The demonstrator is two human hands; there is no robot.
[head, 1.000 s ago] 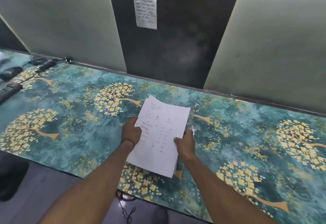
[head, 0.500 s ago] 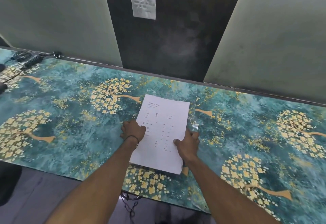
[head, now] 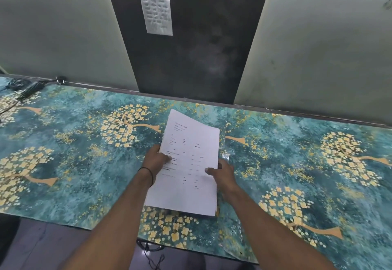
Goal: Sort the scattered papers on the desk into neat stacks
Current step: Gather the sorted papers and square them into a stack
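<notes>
Stack of white printed paper sheets (head: 186,163), long axis pointing away toward wall, left hand (head: 156,160) and right hand (head: 222,173) pinching its side edges above teal floral tabletop (head: 74,163)

Desk (head: 275,121) under teal flowered cover (head: 84,163), black cables (head: 27,90) far-left corner

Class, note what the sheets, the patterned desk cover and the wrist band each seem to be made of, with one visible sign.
Sheets: thin matte white paper; they bend and carry print.
Desk cover: probably printed vinyl or laminate film; faint glare, thin front edge.
Wrist band: thin black cord or elastic, too small to tell.
</notes>
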